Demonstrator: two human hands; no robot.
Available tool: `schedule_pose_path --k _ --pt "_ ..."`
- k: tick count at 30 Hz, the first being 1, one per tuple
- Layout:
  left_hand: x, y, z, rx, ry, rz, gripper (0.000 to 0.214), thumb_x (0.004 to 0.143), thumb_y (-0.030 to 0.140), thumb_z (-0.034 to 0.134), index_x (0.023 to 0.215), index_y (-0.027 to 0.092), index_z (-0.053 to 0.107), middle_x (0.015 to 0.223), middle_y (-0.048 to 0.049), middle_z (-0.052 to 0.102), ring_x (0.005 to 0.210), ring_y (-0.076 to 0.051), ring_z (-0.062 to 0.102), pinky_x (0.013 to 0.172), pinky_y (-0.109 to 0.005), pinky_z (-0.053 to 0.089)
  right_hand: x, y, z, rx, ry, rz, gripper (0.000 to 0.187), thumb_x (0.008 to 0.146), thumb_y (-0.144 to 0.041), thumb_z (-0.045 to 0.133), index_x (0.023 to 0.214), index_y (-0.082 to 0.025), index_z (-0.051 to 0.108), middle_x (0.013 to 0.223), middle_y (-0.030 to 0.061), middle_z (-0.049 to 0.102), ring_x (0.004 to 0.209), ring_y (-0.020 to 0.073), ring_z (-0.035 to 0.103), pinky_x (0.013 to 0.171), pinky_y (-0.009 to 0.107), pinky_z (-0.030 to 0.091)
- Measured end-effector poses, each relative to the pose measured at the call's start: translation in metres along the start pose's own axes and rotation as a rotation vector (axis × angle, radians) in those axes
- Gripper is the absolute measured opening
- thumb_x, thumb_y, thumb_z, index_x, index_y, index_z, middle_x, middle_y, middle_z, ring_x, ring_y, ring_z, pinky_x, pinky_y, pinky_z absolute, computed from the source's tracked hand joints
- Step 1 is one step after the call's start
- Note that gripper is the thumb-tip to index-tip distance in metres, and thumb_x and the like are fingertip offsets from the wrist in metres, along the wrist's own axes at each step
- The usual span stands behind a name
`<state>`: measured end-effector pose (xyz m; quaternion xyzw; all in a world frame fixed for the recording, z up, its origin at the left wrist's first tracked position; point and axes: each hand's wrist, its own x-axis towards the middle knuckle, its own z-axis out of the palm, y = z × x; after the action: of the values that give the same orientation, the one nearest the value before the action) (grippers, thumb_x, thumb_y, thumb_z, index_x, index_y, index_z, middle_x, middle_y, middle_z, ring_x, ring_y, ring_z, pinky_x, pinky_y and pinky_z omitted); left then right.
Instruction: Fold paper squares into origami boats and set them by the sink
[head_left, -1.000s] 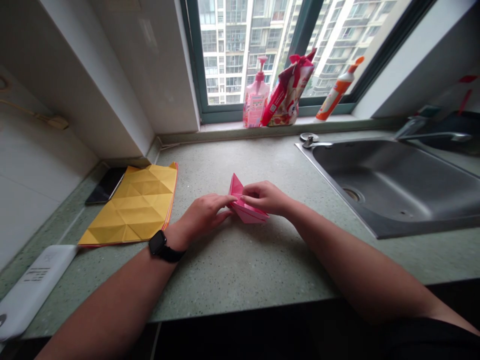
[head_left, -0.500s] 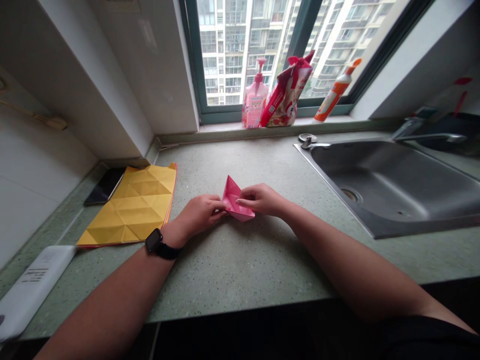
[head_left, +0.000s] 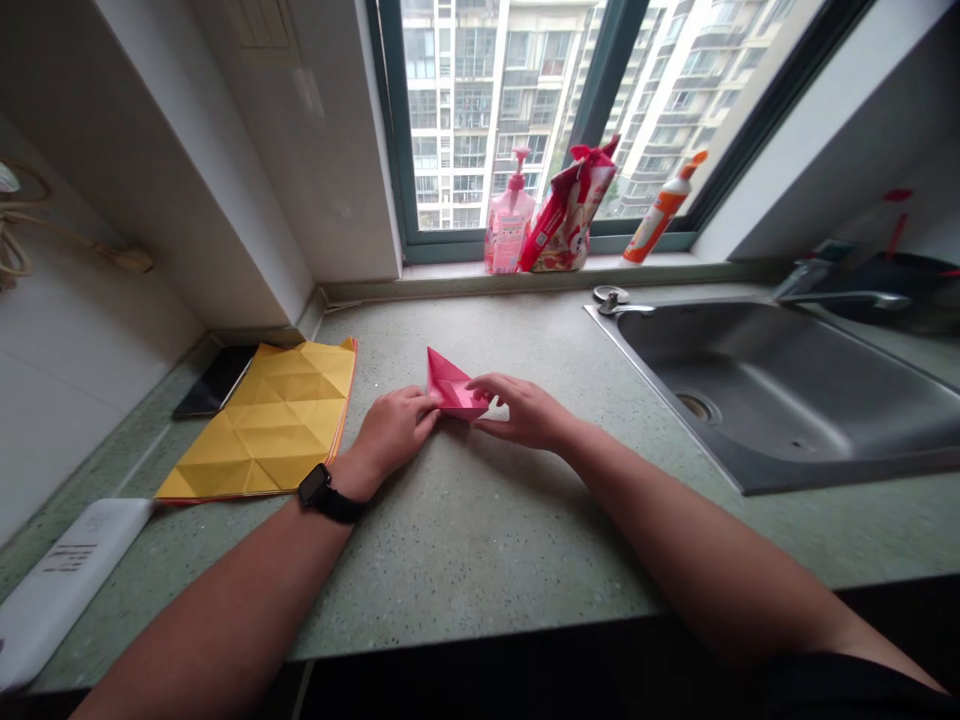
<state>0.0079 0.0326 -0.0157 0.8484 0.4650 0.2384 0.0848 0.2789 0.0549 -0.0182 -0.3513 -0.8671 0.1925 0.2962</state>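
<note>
A small folded pink paper piece (head_left: 448,385) stands on the green speckled counter (head_left: 480,540), one pointed flap sticking up. My left hand (head_left: 391,430), with a black watch on the wrist, pinches its left edge with curled fingers. From the right, my right hand (head_left: 521,410) pinches the paper's right side between thumb and fingers. Both hands rest low on the counter, close together around the paper.
A stack of creased yellow paper sheets (head_left: 266,420) lies to the left, beside a dark phone (head_left: 214,380). A white flat device (head_left: 64,580) sits at the near left. A steel sink (head_left: 780,385) is at the right. A pink pump bottle (head_left: 508,220), a red bag (head_left: 566,215) and an orange bottle (head_left: 664,210) stand on the sill.
The pink paper has been folded narrower and shifted a little left. Both hands stayed on it, pinching its sides. The view tilted slightly.
</note>
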Motion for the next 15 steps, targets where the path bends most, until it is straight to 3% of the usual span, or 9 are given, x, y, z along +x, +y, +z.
schedule_pose_path --k 3,5,10,15 --pt "-0.001 -0.002 0.004 -0.076 0.089 -0.02 0.049 0.103 0.025 0.068 0.151 0.024 0.064 0.114 -0.0075 0.078 0.095 -0.022 0.073 0.09 -0.037 0.059 0.001 0.011 0.002 -0.081 0.064 0.009 0.035 0.093 -0.027 0.074 0.127 -0.023 0.068 0.114 0.0082 0.079 0.097 0.0224 0.073 0.089 0.038 0.057" --pt "-0.002 -0.004 0.007 -0.102 0.125 -0.039 0.059 0.103 0.027 0.068 0.159 0.022 0.054 0.115 -0.0078 0.078 0.091 -0.021 0.073 0.089 -0.036 0.06 0.002 0.02 -0.004 -0.13 0.138 0.024 0.033 0.093 -0.024 0.073 0.125 -0.023 0.069 0.117 0.0093 0.079 0.102 0.0239 0.074 0.093 0.039 0.057" --pt "-0.001 -0.01 0.011 -0.12 0.109 -0.044 0.056 0.104 0.033 0.063 0.158 0.021 0.054 0.116 -0.0075 0.077 0.081 -0.018 0.071 0.084 -0.035 0.06 -0.001 0.049 -0.041 -0.3 0.402 0.153 0.021 0.096 -0.024 0.069 0.117 -0.023 0.074 0.115 0.012 0.075 0.104 0.0283 0.071 0.095 0.04 0.055" --pt "0.0 -0.011 0.01 -0.134 0.108 -0.03 0.05 0.104 0.035 0.06 0.152 0.02 0.06 0.113 -0.0077 0.078 0.083 -0.02 0.073 0.084 -0.035 0.061 -0.013 0.082 -0.072 -0.441 0.631 0.388 0.016 0.095 -0.02 0.062 0.1 -0.021 0.077 0.105 0.0132 0.071 0.103 0.031 0.068 0.095 0.042 0.053"
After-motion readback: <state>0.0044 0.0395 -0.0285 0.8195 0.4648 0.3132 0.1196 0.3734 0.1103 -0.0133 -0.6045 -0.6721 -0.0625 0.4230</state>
